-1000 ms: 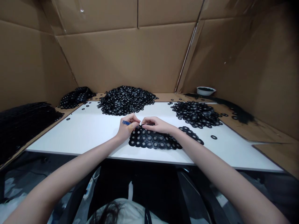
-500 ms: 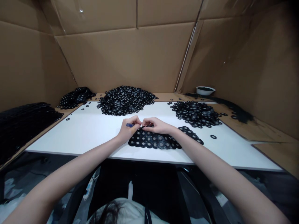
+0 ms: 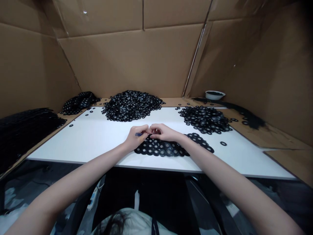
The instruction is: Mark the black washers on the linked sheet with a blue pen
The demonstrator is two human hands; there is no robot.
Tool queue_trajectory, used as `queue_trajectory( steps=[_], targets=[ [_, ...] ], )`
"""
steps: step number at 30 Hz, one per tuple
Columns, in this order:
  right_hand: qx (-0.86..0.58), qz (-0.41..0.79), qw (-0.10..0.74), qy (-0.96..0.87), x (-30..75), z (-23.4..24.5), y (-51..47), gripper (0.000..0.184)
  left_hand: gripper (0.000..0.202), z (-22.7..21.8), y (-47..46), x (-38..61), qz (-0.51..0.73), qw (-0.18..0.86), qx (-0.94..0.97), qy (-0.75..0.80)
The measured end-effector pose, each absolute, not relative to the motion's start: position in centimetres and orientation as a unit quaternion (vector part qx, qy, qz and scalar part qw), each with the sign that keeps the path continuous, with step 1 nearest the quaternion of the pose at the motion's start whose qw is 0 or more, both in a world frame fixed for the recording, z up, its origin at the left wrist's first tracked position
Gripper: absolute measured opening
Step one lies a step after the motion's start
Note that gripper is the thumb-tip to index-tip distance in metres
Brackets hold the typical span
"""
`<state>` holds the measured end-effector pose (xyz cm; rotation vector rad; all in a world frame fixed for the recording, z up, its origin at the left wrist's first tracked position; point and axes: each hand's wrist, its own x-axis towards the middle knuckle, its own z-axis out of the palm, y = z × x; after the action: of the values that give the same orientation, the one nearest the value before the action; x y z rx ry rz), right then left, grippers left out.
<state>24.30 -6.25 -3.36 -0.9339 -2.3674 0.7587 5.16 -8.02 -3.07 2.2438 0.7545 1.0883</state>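
Note:
A sheet of joined black rings (image 3: 168, 149) with pale centres lies flat near the front of the white table. My left hand (image 3: 136, 136) is closed over its upper left edge, with a small blue object (image 3: 138, 134) showing between the fingers; its kind is mostly hidden. Fingertip to fingertip with it, my right hand (image 3: 163, 132) pinches the sheet's upper edge. Whatever tiny piece lies between the fingertips cannot be made out. The right forearm crosses over the sheet and hides part of it.
A large heap of black rings (image 3: 132, 106) stands at the back, a smaller ring heap (image 3: 205, 120) at the right. One loose ring (image 3: 223, 143) lies right of the sheet. Dark stacked material (image 3: 29, 130) lines the left; a white bowl (image 3: 215, 95) stands back right. Cardboard walls (image 3: 132, 62) surround the table.
My left hand has turned and shifted slightly toward me and to the right, the blue object with it. The right fingers have curled a little; both hands stay at the sheet's upper edge.

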Motion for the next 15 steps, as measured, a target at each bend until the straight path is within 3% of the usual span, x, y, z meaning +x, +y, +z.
queue_trajectory(
  steps=[15],
  targets=[
    [-0.336, 0.291, 0.243, -0.862, 24.30, -3.51, -6.15, 0.009, 0.016, -2.91, -8.22, 5.16, 0.370, 0.263, 0.845, 0.283]
  ],
)
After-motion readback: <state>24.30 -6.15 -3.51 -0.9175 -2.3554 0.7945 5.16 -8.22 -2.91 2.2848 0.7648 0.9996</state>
